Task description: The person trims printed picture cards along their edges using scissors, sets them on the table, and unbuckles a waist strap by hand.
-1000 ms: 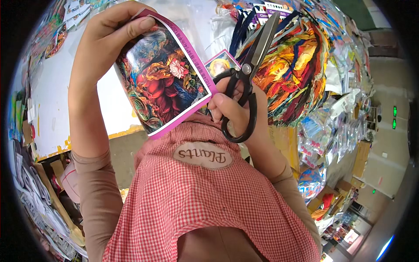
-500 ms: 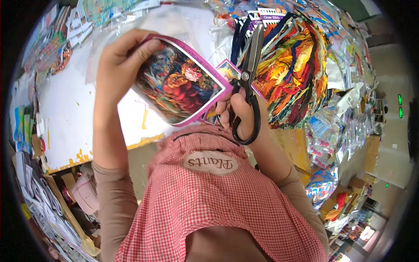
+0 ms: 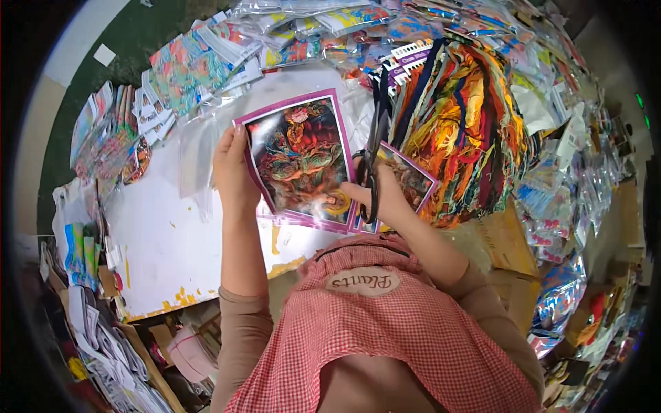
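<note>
My left hand (image 3: 233,168) grips the left edge of a colourful printed sheet (image 3: 297,158) with a purple border, held flat above the white table (image 3: 165,241). My right hand (image 3: 383,195) holds black-handled scissors (image 3: 372,148), blades pointing away from me along the sheet's right edge. A second small purple-bordered picture (image 3: 411,180) shows just right of the scissors, partly behind my right hand.
A thick bundle of multicoloured threads (image 3: 463,124) lies right of the scissors. Stacks of printed packets (image 3: 186,69) and plastic bags ring the table's far and left sides. Cardboard boxes (image 3: 506,241) and more bagged packets sit to the right. My red checked apron (image 3: 385,337) fills the lower view.
Both hands have dropped lower and further from my head. The sheet went from tilted and curled to flat and upright. The scissors now lie along its right edge.
</note>
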The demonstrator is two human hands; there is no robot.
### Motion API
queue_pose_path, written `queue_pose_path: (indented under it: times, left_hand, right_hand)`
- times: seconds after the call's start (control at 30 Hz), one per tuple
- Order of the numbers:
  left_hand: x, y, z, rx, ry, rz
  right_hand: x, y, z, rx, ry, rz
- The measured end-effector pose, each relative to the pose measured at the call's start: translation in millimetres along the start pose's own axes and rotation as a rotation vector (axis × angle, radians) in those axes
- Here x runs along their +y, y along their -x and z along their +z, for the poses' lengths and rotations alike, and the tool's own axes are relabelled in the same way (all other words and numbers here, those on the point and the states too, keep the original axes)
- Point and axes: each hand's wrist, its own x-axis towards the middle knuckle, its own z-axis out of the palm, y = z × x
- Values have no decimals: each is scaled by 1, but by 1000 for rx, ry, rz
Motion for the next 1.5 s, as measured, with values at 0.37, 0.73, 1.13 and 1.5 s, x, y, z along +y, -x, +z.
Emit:
queue_pose_path:
  times: [0.37, 0.73, 1.13, 1.5]
  left_hand:
    - [-5, -2, -8, -426, -750, 77]
    - [-133, -31, -74, -102, -447, -429]
    - [-244, 28, -232, 158, -1293, -340]
    - [-266, -5, -208, -12, -1608, -347]
  right_hand:
    - [-52, -53, -56, -593, 677, -131]
    - [22, -105, -82, -369, 911, -88]
    - [113, -74, -131, 355, 1289, -67]
    - [189, 77, -71, 219, 752, 484]
